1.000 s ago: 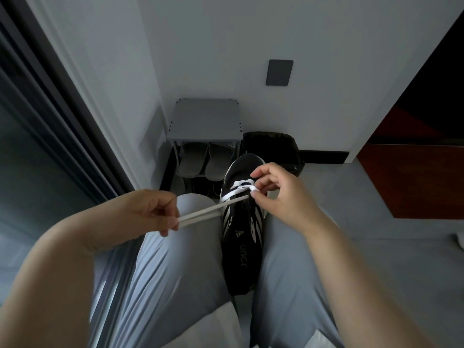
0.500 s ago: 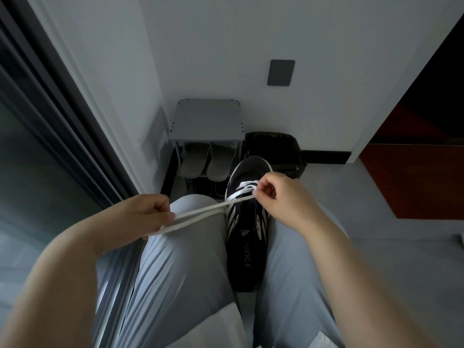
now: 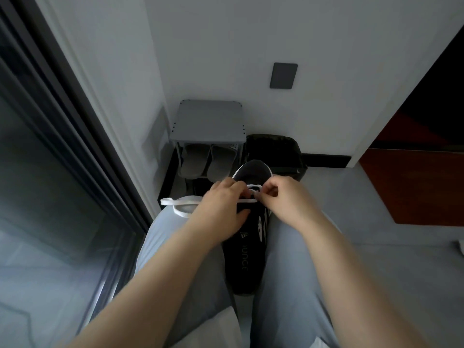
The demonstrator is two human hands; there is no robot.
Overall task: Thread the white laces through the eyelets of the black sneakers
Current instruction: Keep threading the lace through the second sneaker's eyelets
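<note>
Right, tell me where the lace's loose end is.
Head view, left of centre: the white lace's loose end loops over the left knee, just left of the left hand.

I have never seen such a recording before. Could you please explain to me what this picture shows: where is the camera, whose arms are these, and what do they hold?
There is no machine here. A person wears a wide-angle camera on the head, so you look down along their own two arms. The person is sitting, and a black sneaker rests between the knees of their grey trousers, toe pointing away. The right hand pinches the white lace near the front eyelets. The left hand lies over the sneaker with its fingertips at the same lace; whether it pinches the lace is hidden. The loose ends of the lace trail over the left knee. Farther off, against the wall, stand a small grey shoe rack with grey slippers under its top, and a black bag beside it.
</note>
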